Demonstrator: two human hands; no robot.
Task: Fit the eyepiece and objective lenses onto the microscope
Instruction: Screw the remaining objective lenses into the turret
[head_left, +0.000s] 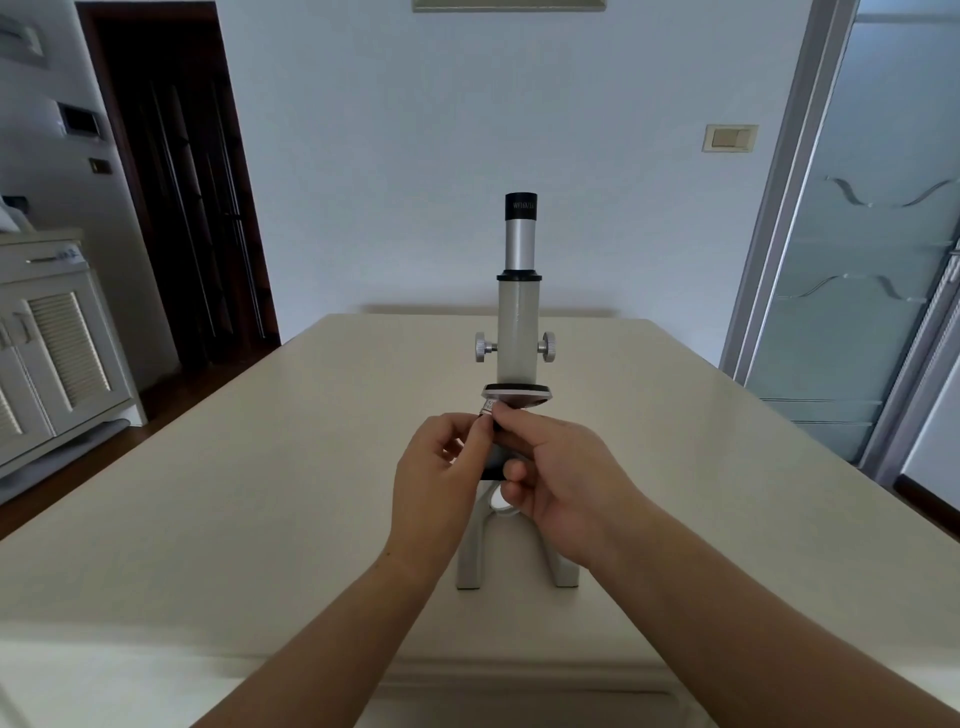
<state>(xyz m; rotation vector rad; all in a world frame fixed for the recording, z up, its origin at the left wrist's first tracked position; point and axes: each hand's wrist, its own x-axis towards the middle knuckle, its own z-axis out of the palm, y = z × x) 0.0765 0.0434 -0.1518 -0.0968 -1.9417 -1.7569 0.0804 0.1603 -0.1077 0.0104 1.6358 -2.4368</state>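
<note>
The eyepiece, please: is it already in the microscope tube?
In: the eyepiece stands upright in the collar atop the tube.

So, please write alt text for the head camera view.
Both hands, left hand and right hand, hold a small objective lens under the nosepiece of an upright microscope on a beige table; its eyepiece is already fitted.
</note>
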